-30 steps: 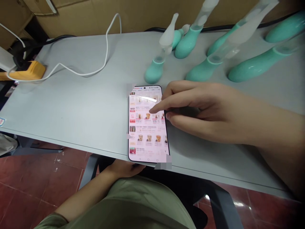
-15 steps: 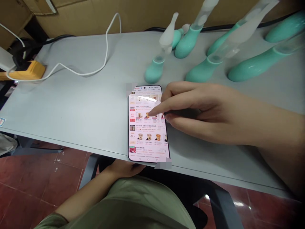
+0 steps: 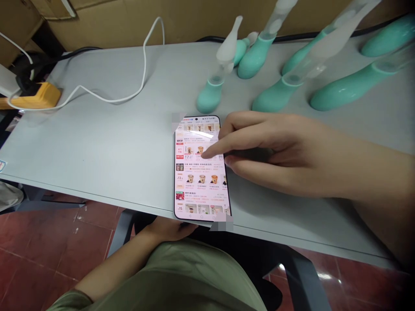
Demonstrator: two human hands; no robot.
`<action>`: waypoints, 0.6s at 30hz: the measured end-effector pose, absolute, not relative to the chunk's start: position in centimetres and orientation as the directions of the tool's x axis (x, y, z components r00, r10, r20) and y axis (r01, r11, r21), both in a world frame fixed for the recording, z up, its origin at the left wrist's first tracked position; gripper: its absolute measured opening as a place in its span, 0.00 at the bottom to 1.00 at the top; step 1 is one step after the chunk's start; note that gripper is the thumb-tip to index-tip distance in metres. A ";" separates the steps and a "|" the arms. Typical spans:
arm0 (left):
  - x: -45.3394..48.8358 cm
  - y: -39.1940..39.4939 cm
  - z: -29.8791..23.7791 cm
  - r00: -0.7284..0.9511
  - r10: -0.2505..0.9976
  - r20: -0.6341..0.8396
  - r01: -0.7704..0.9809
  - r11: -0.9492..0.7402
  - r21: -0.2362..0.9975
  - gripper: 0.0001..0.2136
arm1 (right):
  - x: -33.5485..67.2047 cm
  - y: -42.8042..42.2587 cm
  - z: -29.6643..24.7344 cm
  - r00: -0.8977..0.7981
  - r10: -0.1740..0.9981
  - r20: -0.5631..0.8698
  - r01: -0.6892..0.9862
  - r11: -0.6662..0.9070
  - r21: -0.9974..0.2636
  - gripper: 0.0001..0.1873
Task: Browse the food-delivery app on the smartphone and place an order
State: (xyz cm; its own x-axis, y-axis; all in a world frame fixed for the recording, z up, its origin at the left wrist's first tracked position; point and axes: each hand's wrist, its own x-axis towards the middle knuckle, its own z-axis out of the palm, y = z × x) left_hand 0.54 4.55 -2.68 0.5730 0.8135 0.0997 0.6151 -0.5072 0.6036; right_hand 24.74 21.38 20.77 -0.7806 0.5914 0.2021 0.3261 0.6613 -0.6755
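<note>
A smartphone [image 3: 197,194] lies flat on the grey table with its screen lit, showing a scrolling list of drink pictures, prices and text. From the right, my right hand [image 3: 275,151] reaches over it, index fingertip on the screen and thumb by the phone's right edge. Its other fingers are bent, and nothing is held in it. My left hand [image 3: 167,229] rests low by my lap, partly under the table's front edge, so most of its fingers are hidden. Just behind the phone stands a teal squeeze bulb [image 3: 209,98] with a clear neck and white tapered nozzle.
Several more teal bulbs [image 3: 275,98] with clear necks stand at the back right of the table [image 3: 97,147]. A white cable [image 3: 110,100] curves across the left side to a yellow power strip [image 3: 48,96]. Cardboard [image 3: 129,26] borders the back edge.
The list on the phone screen has scrolled slightly upward, with a further row showing at the bottom. My right hand and left hand stay in nearly the same places.
</note>
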 end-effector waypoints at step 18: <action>0.5 4.6 -2.5 0.567 0.819 0.090 0.616 -0.495 0.613 0.20 | 24.8 21.3 20.7 -0.757 0.619 0.212 0.368 0.670 -0.644 0.15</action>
State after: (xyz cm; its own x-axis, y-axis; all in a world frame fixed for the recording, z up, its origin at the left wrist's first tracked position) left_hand 0.54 4.61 -2.51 0.5674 0.8185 0.0900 0.6163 -0.4946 0.6128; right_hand 24.79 21.34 20.67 -0.7566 0.6186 0.2120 0.3677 0.6705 -0.6444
